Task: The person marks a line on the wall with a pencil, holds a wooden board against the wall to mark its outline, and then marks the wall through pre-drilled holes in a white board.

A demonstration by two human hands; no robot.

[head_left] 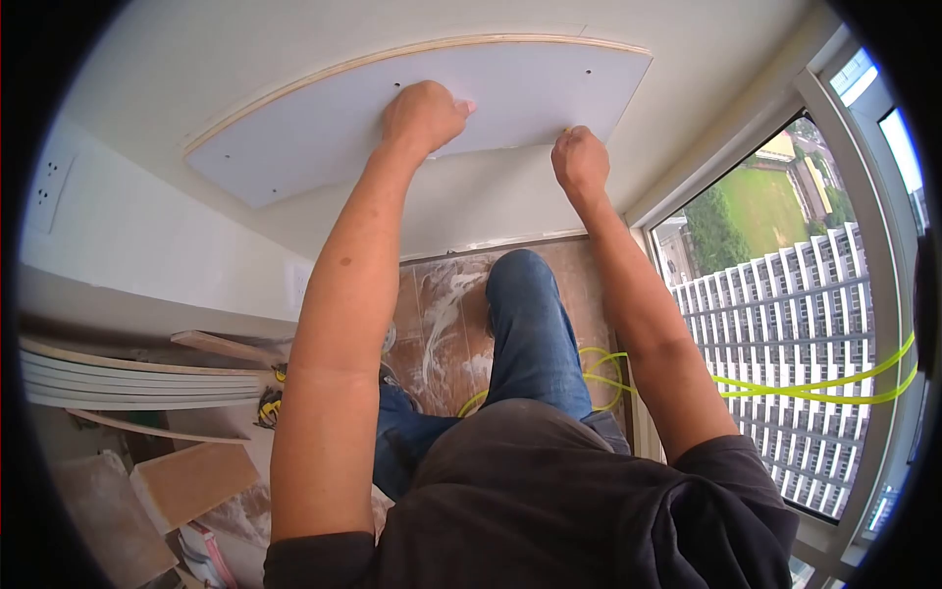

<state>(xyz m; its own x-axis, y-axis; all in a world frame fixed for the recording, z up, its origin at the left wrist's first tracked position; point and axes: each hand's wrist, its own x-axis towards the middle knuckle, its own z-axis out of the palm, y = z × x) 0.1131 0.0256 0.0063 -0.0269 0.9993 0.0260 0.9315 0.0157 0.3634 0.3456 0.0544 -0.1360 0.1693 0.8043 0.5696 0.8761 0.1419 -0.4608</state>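
Observation:
A long pale board with a pale wood edge lies against the wall in front of me. Several small dark holes or screw heads dot its face. My left hand is closed in a fist against the middle of the board, its thumb tip pointing right. Whatever it may hold is hidden by the fingers. Near the board's lower right edge, my right hand is closed too, fingers curled in a pinch. A tiny yellowish spot shows at its fingertips, too small to name.
To the right is a large window with tall buildings outside. A bright yellow-green cord runs across there. White boards are stacked at lower left, near wood offcuts. The brown floor has white smears. A wall socket is far left.

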